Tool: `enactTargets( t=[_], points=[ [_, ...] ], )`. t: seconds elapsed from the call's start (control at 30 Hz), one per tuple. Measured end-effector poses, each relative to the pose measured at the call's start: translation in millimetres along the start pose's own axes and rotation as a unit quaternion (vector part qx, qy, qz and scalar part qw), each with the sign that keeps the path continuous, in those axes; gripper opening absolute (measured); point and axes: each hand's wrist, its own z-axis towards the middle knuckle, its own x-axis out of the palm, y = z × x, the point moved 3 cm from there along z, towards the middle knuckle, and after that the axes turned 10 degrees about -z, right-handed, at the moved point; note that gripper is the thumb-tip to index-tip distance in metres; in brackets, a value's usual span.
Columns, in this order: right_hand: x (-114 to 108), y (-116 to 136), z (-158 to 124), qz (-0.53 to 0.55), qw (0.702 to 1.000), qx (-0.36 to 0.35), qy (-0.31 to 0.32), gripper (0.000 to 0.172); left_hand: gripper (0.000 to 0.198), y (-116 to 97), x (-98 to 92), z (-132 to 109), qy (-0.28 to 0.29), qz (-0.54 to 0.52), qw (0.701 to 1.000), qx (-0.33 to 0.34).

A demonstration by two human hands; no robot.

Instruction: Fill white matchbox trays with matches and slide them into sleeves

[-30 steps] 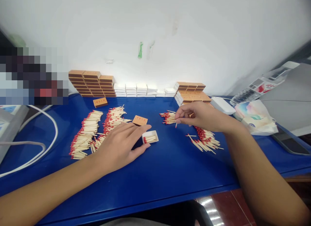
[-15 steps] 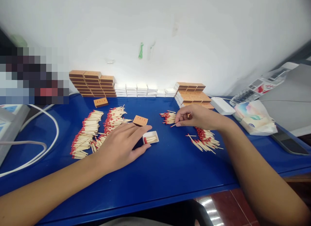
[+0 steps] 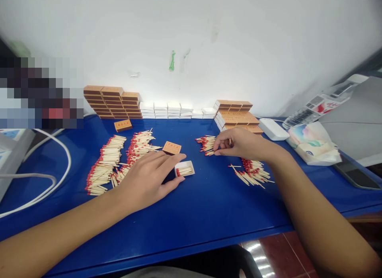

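My left hand (image 3: 149, 178) rests on the table around the left end of a white matchbox tray (image 3: 193, 169). Its thumb and index finger bracket the tray's two long sides. Red-headed matches (image 3: 185, 171) lie inside. Just behind the tray is an orange matchbox cover (image 3: 172, 147). My right hand (image 3: 238, 143) pinches a match (image 3: 210, 153) by its pale end, at the near edge of a small match pile (image 3: 205, 143). Below that wrist lies another heap of matches (image 3: 253, 176), partly covered by the hand.
Two long match piles (image 3: 104, 166) (image 3: 139, 146) spread at left, near a lone matchbox (image 3: 123, 125). Stacked matchboxes (image 3: 112, 102) and white trays (image 3: 167, 110) line the wall, with more boxes (image 3: 237, 118) at right. Tissue pack (image 3: 312, 142), phone (image 3: 358, 176) and white cable (image 3: 70, 162) flank these.
My right hand has shifted very slightly left, and the match in its fingers now lies against the small pile's near edge. My left hand and the tray stay in place.
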Motion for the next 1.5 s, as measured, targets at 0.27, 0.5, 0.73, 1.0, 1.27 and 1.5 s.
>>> enactTargets(
  t=[0.27,0.5,0.73,1.0,1.27,1.5],
  points=[
    [-0.1,4.2,-1.1,-0.009,1.0,-0.008,0.018,0.025,0.037,-0.1,0.6,-0.5,-0.001,0.002,1.0,-0.002],
    [0.1,5.8,-2.0,-0.013,0.999,0.0,0.033,0.025,0.038,-0.8,0.2,0.2,0.002,0.004,1.0,-0.004],
    [1.8,3.1,-1.4,0.002,0.999,-0.02,0.041,0.025,0.038,-2.2,-0.4,0.4,0.001,0.003,1.0,-0.003],
    [-0.9,6.9,-2.6,-0.008,0.999,0.002,0.035,0.028,0.037,-1.6,-0.8,0.9,0.006,0.001,1.0,-0.01],
    [-6.2,5.2,-8.0,-0.013,0.997,0.005,0.071,0.029,0.035,-1.4,-0.4,0.5,0.008,0.004,1.0,-0.006],
    [-2.9,1.3,-5.3,-0.019,0.998,0.012,0.059,0.027,0.035,-1.7,-1.1,0.9,0.009,0.002,1.0,-0.01]
  ],
)
